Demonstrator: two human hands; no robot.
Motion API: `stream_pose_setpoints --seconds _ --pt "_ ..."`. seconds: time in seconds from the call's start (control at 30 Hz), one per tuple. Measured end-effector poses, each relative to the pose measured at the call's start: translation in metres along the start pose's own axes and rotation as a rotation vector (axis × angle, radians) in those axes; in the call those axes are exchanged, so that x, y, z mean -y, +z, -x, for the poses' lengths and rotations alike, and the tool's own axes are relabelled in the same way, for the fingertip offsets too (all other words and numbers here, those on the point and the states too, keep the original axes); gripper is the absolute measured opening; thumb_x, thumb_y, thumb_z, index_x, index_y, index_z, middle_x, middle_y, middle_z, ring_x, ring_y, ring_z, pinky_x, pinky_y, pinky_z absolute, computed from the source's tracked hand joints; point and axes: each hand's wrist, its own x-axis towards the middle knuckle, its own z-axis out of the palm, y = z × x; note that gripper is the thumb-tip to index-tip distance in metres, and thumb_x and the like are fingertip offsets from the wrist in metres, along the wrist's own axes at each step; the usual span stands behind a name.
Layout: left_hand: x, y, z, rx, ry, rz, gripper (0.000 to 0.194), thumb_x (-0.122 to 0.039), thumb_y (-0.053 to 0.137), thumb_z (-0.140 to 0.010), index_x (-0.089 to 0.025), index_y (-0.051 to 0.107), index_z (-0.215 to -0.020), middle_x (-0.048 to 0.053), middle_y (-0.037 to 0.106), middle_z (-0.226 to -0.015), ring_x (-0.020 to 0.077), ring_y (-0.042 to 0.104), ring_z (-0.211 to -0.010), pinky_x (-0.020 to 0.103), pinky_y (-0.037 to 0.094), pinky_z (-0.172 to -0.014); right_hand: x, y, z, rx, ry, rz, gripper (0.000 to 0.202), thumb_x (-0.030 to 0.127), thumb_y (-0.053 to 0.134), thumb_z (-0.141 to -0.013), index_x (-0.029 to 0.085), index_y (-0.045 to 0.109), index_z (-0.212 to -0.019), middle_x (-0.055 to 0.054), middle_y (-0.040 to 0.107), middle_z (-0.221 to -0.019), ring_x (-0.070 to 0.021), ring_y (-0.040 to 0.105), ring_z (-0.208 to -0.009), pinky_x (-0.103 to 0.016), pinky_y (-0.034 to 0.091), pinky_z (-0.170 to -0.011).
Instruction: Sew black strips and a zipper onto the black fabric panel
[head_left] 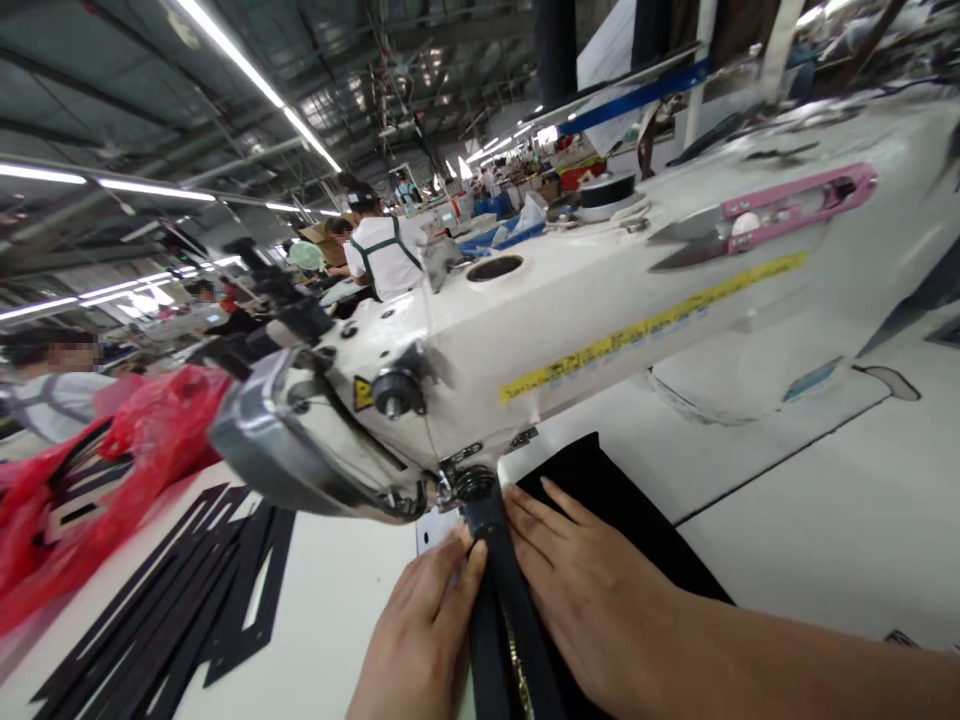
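The bare right hand [581, 575], fingers slightly spread, lies flat under the white metal sewing machine [600, 310]. The bare left hand [424, 620] has fingers close together, pinch unclear. Between them runs the long black strip with gold-coloured zipper [504, 570], touching both.

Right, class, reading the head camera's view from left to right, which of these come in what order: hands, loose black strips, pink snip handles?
Loose black strips → left hand → right hand → pink snip handles.

Red plastic [169, 425], people [386, 258], ceiling lights [311, 138]
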Motion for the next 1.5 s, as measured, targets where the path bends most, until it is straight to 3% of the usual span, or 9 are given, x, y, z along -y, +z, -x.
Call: stream_pose_setpoints --seconds 0.23,0.4,0.9,1.13,1.5 --pt "-0.011 -0.005 -0.018 -0.045 -0.053 0.026 0.030 -0.013 0.035 -0.094 -0.005 0.056 -0.113 0.020 0.061 -0.110 0.0266 0.059 -0.103 0.038 0.056 -0.082 -0.011 0.008 -0.003 -0.115 -0.171 0.238 0.054 0.014 0.039 -0.081 0.009 0.039 -0.135 -0.016 0.041 -0.137 -0.0294 0.037 -0.127 -0.049 0.038 -0.100" --pt "-0.014 -0.004 -0.021 -0.077 -0.086 0.055 0.026 -0.011 0.038 -0.093 -0.006 0.057 -0.109 0.018 0.063 -0.107 0.0270 0.061 -0.100 0.040 0.056 -0.081 -0.017 0.009 -0.003 -0.133 -0.277 0.347 0.058 0.014 0.042 -0.078 0.005 0.038 -0.135 -0.017 0.043 -0.135 -0.0289 0.045 -0.121 -0.046 0.045 -0.095" --pt "-0.019 -0.009 -0.025 -0.102 -0.112 0.053 0.024 -0.006 0.038 -0.090 -0.002 0.058 -0.103 0.020 0.063 -0.104 0.0288 0.063 -0.097 0.042 0.056 -0.081 -0.014 -0.004 -0.010 -0.235 -0.342 0.424 0.062 0.009 0.037 -0.074 0.005 0.036 -0.136 -0.014 0.058 -0.120 -0.0219 0.057 -0.108 -0.036 0.050 -0.086" --pt "-0.017 -0.008 -0.026 -0.134 -0.108 0.054 0.025 -0.008 0.037 -0.092 -0.002 0.059 -0.101 0.019 0.064 -0.102 0.0272 0.063 -0.095 0.040 0.056 -0.081 -0.009 -0.005 -0.009 -0.252 -0.352 0.471 0.069 0.009 0.036 -0.073 -0.001 0.023 -0.140 -0.017 0.060 -0.115 -0.0233 0.060 -0.102 -0.036 0.054 -0.075" --pt "-0.015 -0.011 -0.026 -0.100 -0.095 0.059 0.026 -0.008 0.035 -0.092 -0.003 0.058 -0.104 0.019 0.064 -0.103 0.0270 0.063 -0.097 0.040 0.056 -0.081 -0.010 -0.003 -0.007 -0.249 -0.316 0.446 0.070 0.010 0.035 -0.075 0.001 0.017 -0.142 -0.016 0.059 -0.117 -0.0224 0.059 -0.105 -0.036 0.052 -0.079"
